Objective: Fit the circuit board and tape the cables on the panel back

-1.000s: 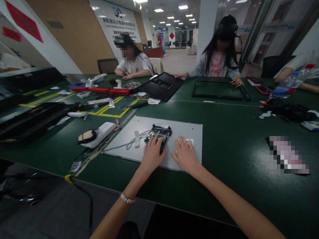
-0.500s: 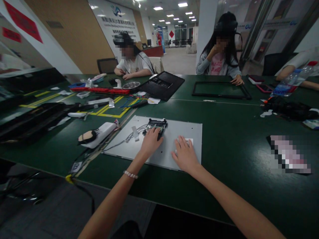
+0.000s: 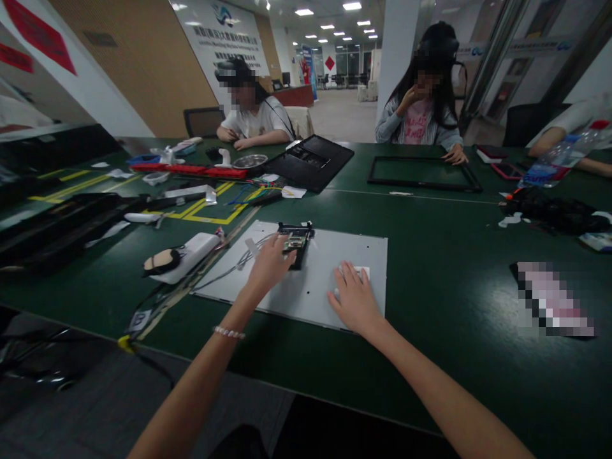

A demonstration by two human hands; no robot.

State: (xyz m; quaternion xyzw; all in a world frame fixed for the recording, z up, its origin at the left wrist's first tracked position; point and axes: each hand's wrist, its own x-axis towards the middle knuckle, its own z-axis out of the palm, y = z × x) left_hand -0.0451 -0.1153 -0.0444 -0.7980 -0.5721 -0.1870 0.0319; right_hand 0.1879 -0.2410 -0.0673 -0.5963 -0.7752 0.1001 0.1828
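Observation:
A pale grey flat metal panel (image 3: 318, 303) lies on the table in front of me. On its upper part sits a green circuit board (image 3: 297, 241) in a black bracket, with thin grey cables (image 3: 246, 258) running to the left. My left hand (image 3: 271, 260) reaches over the board's left side, fingers stretched and thumb apart; the fingertips partly cover the board, and whether they touch it I cannot tell. Flat on the panel's right part rests my right hand (image 3: 355, 296), fingers spread, over a white label (image 3: 365, 273) that it partly hides.
Left of the panel are a white box-like item with a tan-and-black top (image 3: 184, 258) and a cable bundle (image 3: 157, 312). Farther back lie a black casing (image 3: 310, 162) and a black frame (image 3: 425, 185), touched by a co-worker's hand (image 3: 455, 155). A phone-like object (image 3: 554, 299) lies right.
My left hand has slid left, from over the board's lower front to its left side, exposing more of the board. The board has shifted slightly left and up. My right hand stays in place.

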